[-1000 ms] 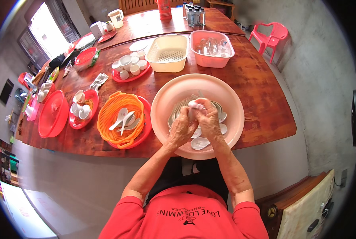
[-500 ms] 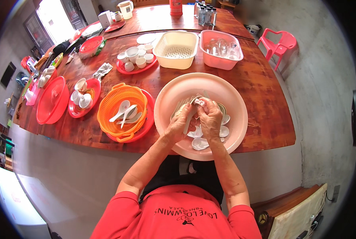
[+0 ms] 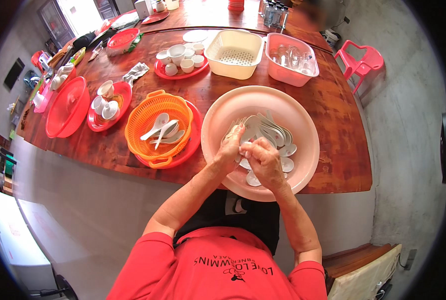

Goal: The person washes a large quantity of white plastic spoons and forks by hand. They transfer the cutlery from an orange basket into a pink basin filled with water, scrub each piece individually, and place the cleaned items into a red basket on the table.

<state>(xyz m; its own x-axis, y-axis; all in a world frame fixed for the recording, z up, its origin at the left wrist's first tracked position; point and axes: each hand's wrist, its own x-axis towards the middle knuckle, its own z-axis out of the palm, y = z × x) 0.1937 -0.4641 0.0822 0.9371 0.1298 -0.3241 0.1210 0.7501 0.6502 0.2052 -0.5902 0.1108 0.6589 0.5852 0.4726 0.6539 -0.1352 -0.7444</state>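
Meeting over the basin (image 3: 310,150), the hands (image 3: 264,159) pinch something white (image 3: 244,148); dark lettering (image 3: 225,261) marks the red shirt (image 3: 218,281).

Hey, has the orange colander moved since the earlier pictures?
No. Against the wooden table, the orange colander stays put, just left of the large pink basin; only the view shifted.

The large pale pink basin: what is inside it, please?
White spoons lie inside the basin, several overlapping. The left hand and right hand hide part of the contents, so what lies directly beneath them cannot be seen.
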